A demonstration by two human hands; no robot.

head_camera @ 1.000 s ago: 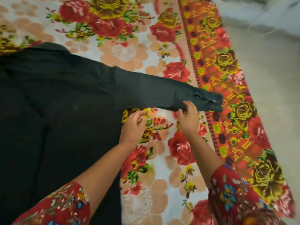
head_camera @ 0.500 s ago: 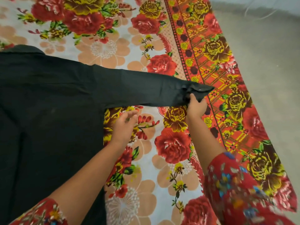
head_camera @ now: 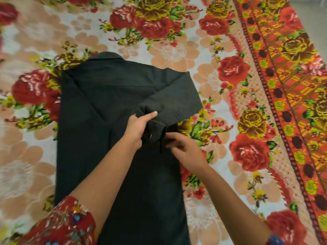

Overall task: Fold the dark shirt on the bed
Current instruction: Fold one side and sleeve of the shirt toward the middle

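- The dark shirt [head_camera: 99,106] lies flat on the floral bedsheet [head_camera: 177,55], with its sleeve [head_camera: 177,92] doubled back across the body.
- The left hand [head_camera: 137,129] grips the sleeve just above the cuff [head_camera: 154,135].
- The right hand [head_camera: 184,148] pinches the cuff's edge.

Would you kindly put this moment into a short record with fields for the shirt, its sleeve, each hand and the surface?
surface: floral bedspread
dark shirt: lies flat on the bedspread, collar at the far end
sleeve: doubled back over the shirt's body
cuff: held over the shirt's body, between the two hands
left hand: grips the sleeve just above the cuff
right hand: pinches the cuff's edge
stage: sleeve fold under way
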